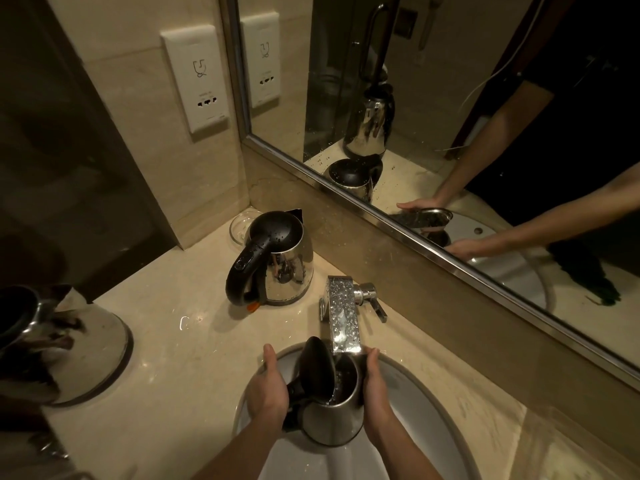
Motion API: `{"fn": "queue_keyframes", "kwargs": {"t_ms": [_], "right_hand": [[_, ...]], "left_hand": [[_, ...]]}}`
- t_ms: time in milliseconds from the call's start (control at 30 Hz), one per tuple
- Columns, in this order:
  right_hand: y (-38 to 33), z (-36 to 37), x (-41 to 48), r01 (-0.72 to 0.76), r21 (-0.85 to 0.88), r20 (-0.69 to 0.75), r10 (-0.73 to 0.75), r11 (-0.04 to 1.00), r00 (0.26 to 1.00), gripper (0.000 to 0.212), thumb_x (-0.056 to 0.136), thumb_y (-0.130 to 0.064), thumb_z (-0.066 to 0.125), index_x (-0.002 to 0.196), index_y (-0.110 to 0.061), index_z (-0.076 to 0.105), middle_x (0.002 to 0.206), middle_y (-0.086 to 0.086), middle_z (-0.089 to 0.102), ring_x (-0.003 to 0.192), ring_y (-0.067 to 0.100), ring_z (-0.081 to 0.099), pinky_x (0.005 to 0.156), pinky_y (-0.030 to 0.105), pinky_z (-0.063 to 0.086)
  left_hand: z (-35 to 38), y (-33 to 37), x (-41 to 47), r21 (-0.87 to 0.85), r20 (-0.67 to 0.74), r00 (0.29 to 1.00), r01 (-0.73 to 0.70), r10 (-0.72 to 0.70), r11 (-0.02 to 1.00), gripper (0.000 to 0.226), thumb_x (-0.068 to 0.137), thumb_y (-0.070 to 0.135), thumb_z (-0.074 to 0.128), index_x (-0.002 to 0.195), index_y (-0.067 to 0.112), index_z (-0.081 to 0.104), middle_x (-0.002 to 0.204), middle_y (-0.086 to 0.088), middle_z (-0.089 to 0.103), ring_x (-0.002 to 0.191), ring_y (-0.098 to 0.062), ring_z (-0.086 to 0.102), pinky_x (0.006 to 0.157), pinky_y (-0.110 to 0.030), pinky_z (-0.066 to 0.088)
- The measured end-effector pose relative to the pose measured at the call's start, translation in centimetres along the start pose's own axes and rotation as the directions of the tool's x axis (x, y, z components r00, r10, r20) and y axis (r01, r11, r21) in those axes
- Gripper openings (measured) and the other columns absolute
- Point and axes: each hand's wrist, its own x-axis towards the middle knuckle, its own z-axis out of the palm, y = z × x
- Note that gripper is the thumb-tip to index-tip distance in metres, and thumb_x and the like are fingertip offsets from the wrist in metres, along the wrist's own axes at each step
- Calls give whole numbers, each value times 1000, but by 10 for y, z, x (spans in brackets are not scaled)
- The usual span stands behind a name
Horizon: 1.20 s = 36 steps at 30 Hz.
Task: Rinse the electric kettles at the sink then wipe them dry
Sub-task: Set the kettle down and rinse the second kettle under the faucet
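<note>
Left hand (266,389) and right hand (374,386) hold open kettle (332,422), water inside, over sink (427,410).

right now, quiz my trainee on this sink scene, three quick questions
1. True or false: the held kettle under the faucet has its lid open.
2. Where is the closed kettle? A in the sink; B on the counter, left of the faucet; C on the floor.
3. Short answer: how many hands hold the held kettle?
Key: 1 true; 2 B; 3 two, the left hand at the handle side and the right hand on the body.
</note>
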Motion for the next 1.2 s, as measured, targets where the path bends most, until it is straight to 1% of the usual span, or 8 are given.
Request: {"fn": "queue_keyframes", "kwargs": {"t_ms": [100, 200, 400, 567, 733, 867, 1000, 1200], "right_hand": [[9, 4, 6, 43, -71, -21, -45, 997, 999, 86, 81, -83, 36, 134, -18, 53, 130, 8, 61, 122, 23, 55, 108, 43, 40], [1, 10, 2, 106, -113, -65, -114, 988, 991, 54, 100, -56, 28, 122, -13, 53, 115, 11, 61, 112, 25, 56, 102, 43, 40], [7, 15, 9, 129, -181, -113, -151, 975, 982, 45, 104, -47, 28, 128, -15, 48, 115, 10, 60, 113, 27, 55, 104, 48, 40], [18, 15, 15, 120, -243, -169, -164, 963, 972, 51, 102, -53, 28, 138, -20, 42, 125, 8, 58, 117, 26, 54, 104, 49, 42], [22, 15, 20, 108, -253, -186, -158, 961, 970, 57, 98, -62, 24, 139, -26, 41, 130, 6, 57, 121, 26, 54, 105, 54, 41], [23, 15, 20, 100, -258, -196, -154, 961, 969, 57, 99, -61, 23, 138, -24, 41, 130, 7, 58, 120, 26, 54, 104, 53, 42], [18, 17, 17, 121, -266, -190, -176, 956, 966, 53, 102, -54, 23, 140, -21, 40, 127, 7, 58, 118, 27, 54, 98, 44, 42], [16, 20, 17, 129, -284, -226, -197, 950, 954, 50, 103, -50, 26, 140, -21, 42, 126, 7, 58, 117, 27, 53, 97, 43, 40]], "left_hand": [[2, -3, 2, -25, 5, 1000, -1, 1, 1000, 55, 99, 61, 21, 61, 25, 41, 62, -1, 43, 57, -12, 40, 73, -34, 36], [2, -6, 5, -32, -4, 1000, 0, 0, 999, 56, 98, 62, 21, 63, 23, 43, 63, 0, 43, 59, -14, 44, 73, -35, 37], [4, -11, 14, -23, -12, 999, 43, -43, 999, 64, 95, 67, 19, 75, 17, 54, 68, -6, 54, 66, -20, 52, 75, -36, 43], [9, -17, 18, -31, -39, 998, 40, -41, 999, 76, 94, 69, 21, 127, 14, 62, 115, -18, 64, 107, -35, 59, 91, -41, 44], [10, -19, 17, -45, -30, 999, 24, -26, 999, 75, 94, 69, 21, 136, 17, 56, 127, -18, 60, 117, -37, 56, 99, -46, 43], [8, -15, 14, -57, -39, 998, 36, -39, 998, 74, 95, 67, 22, 131, 15, 59, 126, -18, 61, 114, -35, 57, 96, -44, 44], [4, -11, 13, -55, -27, 998, 46, -48, 997, 63, 95, 66, 20, 76, 16, 55, 70, -6, 53, 65, -18, 51, 70, -34, 42], [6, -11, 20, 2, -34, 997, 65, -65, 998, 66, 94, 69, 19, 77, 15, 52, 69, -8, 56, 71, -26, 56, 83, -40, 49]]}}
